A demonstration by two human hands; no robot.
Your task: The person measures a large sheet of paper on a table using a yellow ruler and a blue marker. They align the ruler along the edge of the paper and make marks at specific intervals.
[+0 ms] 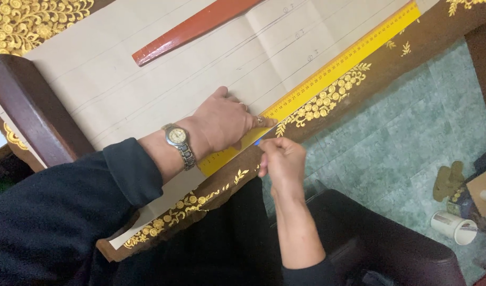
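A wide sheet of beige paper (163, 69) lies over brown cloth (327, 100) worked with gold flowers, and faint pencil lines run along the sheet. A red ruler (192, 29) rests on the paper near the top, well apart from the hands. A yellow ruler (348, 58) lies along the paper's near edge, just beside the gold border. At the left stands a dark wooden post (26, 100). Below the table edge the floor (401, 137) is pale green and mottled.

The left hand (221, 124) reaches across from a dark sleeve, a watch (178, 139) on the wrist and a ring on 1 finger. It lies palm down with the fingers flat, pressing the yellow ruler to the paper. The right hand (282, 161) comes up from below, at the table edge and just beside the left. Its fingers are curled and pinched on a small blue tool (257, 142) whose tip sits at the ruler's near edge; only a sliver of it shows, so its kind cannot be told.

On the floor at the right lies a white cup (454, 226) on its side, and its contents cannot be seen. Near it are a cardboard box (483, 188) and some dark scraps (448, 180).
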